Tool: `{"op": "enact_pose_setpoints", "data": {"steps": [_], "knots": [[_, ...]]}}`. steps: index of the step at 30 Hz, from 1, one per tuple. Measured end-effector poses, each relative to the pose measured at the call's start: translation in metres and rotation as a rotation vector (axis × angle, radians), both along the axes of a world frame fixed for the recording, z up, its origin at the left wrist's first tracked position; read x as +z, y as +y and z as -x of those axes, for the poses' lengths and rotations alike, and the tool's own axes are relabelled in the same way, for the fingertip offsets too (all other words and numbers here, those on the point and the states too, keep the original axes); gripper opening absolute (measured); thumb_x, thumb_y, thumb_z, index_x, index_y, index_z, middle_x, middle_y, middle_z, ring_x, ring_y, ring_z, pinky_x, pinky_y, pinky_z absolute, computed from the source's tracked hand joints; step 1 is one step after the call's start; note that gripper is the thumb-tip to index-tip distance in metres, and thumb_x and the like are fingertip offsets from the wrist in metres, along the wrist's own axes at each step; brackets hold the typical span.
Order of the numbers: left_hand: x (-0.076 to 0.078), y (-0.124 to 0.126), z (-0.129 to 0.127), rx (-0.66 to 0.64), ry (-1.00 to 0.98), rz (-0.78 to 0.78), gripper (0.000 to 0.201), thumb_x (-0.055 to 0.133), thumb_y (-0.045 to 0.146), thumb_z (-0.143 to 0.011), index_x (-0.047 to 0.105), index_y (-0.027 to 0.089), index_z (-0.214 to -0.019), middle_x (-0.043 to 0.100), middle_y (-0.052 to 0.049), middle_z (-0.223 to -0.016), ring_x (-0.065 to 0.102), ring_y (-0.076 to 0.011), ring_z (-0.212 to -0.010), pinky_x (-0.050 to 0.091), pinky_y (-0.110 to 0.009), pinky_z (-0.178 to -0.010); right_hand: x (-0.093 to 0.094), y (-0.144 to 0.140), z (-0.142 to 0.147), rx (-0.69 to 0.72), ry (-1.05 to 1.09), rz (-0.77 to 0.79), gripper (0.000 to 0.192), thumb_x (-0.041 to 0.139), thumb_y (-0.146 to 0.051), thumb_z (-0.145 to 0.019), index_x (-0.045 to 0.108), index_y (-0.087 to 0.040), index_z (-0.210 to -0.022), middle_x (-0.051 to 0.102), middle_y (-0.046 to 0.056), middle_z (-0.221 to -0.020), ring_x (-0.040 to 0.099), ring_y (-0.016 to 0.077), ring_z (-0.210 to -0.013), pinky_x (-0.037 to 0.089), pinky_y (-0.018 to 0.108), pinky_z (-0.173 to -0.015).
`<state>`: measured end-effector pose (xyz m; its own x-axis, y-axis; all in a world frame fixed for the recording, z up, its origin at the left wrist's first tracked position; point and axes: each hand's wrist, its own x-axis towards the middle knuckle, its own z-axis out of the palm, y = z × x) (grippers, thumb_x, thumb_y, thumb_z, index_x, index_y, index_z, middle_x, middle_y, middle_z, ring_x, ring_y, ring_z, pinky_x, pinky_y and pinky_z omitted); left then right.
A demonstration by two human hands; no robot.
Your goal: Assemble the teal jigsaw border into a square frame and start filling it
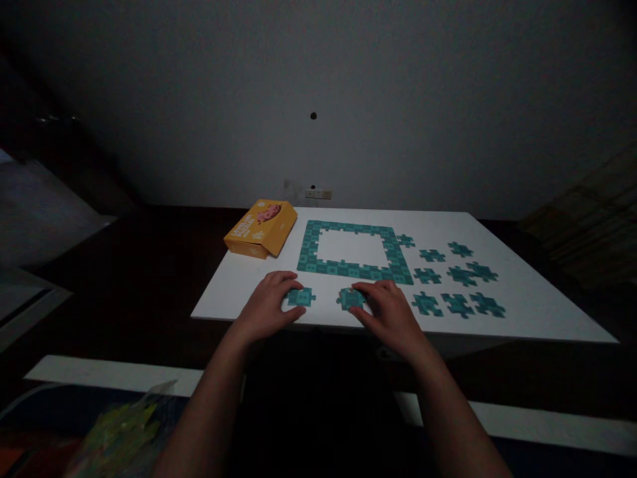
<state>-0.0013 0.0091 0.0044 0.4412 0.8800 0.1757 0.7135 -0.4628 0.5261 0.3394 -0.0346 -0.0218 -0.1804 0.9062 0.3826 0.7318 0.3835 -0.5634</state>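
At the table's near edge, my left hand (271,304) grips a teal puzzle piece (302,297) between thumb and fingers. My right hand (385,307) grips another teal puzzle piece (350,299) the same way, a short gap to the right of the first. Just beyond both hands lies a joined rectangular puzzle border (343,268), with bare white table inside it. Several loose puzzle pieces (458,304) are spread over the table to the right of my right hand, a few of them touching or overlapping.
A yellow puzzle box (263,229) with its flap open lies at the table's back left. The white table (537,305) stands near a grey wall (398,133) with a socket (318,194). Low at the left is a clear plastic bag (124,431) with yellow-green contents.
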Motion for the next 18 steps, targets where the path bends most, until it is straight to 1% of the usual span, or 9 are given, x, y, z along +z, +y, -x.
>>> {"op": "enact_pose_setpoints", "data": {"steps": [3,5,7,9,11,13,14,16,18], "knots": [[-0.003,-0.002,0.001,0.000,-0.014,0.008,0.040,0.091,0.034,-0.092,0.080,0.027,-0.130,0.070,-0.013,-0.159,0.061,-0.0384,-0.153,0.050,-0.063,-0.132,0.004,-0.003,0.003,-0.034,0.088,0.028,0.040,0.077,-0.045,-0.099,0.084,-0.031,-0.137,0.082,0.015,-0.117,0.073,0.0392,-0.113,0.057,0.057,-0.102],[-0.001,-0.004,0.002,-0.006,-0.031,0.021,0.041,0.092,0.033,-0.091,0.079,0.027,-0.129,0.070,-0.013,-0.160,0.061,-0.0388,-0.154,0.050,-0.064,-0.133,0.013,0.000,0.005,-0.052,0.166,0.078,0.037,0.076,-0.046,-0.098,0.085,-0.030,-0.131,0.082,0.013,-0.110,0.075,0.0360,-0.103,0.058,0.052,-0.094],[0.008,-0.002,0.001,-0.032,-0.067,0.035,0.045,0.091,0.037,-0.093,0.077,0.028,-0.135,0.068,-0.013,-0.162,0.061,-0.0388,-0.155,0.051,-0.064,-0.133,0.027,0.013,0.005,-0.067,0.226,0.130,0.034,0.074,-0.047,-0.099,0.084,-0.029,-0.126,0.081,0.010,-0.101,0.075,0.0316,-0.092,0.057,0.046,-0.085],[0.024,0.010,-0.003,-0.074,-0.097,0.016,0.050,0.084,0.044,-0.100,0.072,0.029,-0.146,0.065,-0.014,-0.165,0.060,-0.0380,-0.157,0.050,-0.062,-0.135,0.045,0.039,0.004,-0.057,0.228,0.161,0.032,0.072,-0.046,-0.099,0.083,-0.026,-0.122,0.079,0.008,-0.093,0.073,0.0275,-0.083,0.054,0.041,-0.079],[0.045,0.033,-0.014,-0.114,-0.060,-0.053,0.049,0.073,0.043,-0.107,0.068,0.027,-0.153,0.064,-0.015,-0.167,0.059,-0.0376,-0.158,0.047,-0.062,-0.137,0.062,0.079,0.005,-0.008,0.182,0.195,0.030,0.071,-0.041,-0.100,0.083,-0.024,-0.121,0.078,0.006,-0.087,0.070,0.0243,-0.077,0.050,0.038,-0.074],[0.061,0.068,-0.030,-0.153,0.066,-0.091,0.043,0.065,0.033,-0.108,0.069,0.021,-0.148,0.068,-0.018,-0.159,0.062,-0.0372,-0.154,0.049,-0.059,-0.135,0.071,0.124,0.008,0.027,0.160,0.270,0.027,0.070,-0.036,-0.099,0.083,-0.021,-0.118,0.075,0.004,-0.079,0.066,0.0222,-0.071,0.046,0.035,-0.068],[0.066,0.087,-0.040,-0.143,0.146,-0.085,0.042,0.063,0.029,-0.107,0.069,0.018,-0.147,0.070,-0.020,-0.156,0.065,-0.0381,-0.150,0.050,-0.059,-0.134,0.072,0.147,0.011,0.030,0.159,0.329,0.028,0.070,-0.033,-0.098,0.083,-0.020,-0.119,0.075,0.004,-0.077,0.065,0.0213,-0.068,0.043,0.034,-0.066],[0.068,0.123,-0.056,-0.105,0.284,-0.050,0.046,0.064,0.026,-0.102,0.068,0.012,-0.146,0.069,-0.025,-0.156,0.066,-0.0416,-0.149,0.052,-0.060,-0.131,0.069,0.184,0.017,0.023,0.145,0.420,0.028,0.071,-0.029,-0.095,0.082,-0.018,-0.118,0.076,0.004,-0.077,0.066,0.0210,-0.069,0.044,0.033,-0.066],[0.060,0.150,-0.065,-0.113,0.340,-0.038,0.060,0.071,0.030,-0.098,0.063,0.009,-0.154,0.061,-0.028,-0.167,0.056,-0.0432,-0.161,0.047,-0.057,-0.136,0.061,0.207,0.024,-0.008,0.113,0.434,0.029,0.073,-0.028,-0.093,0.083,-0.017,-0.117,0.079,0.005,-0.080,0.067,0.0210,-0.071,0.044,0.032,-0.066]]}}
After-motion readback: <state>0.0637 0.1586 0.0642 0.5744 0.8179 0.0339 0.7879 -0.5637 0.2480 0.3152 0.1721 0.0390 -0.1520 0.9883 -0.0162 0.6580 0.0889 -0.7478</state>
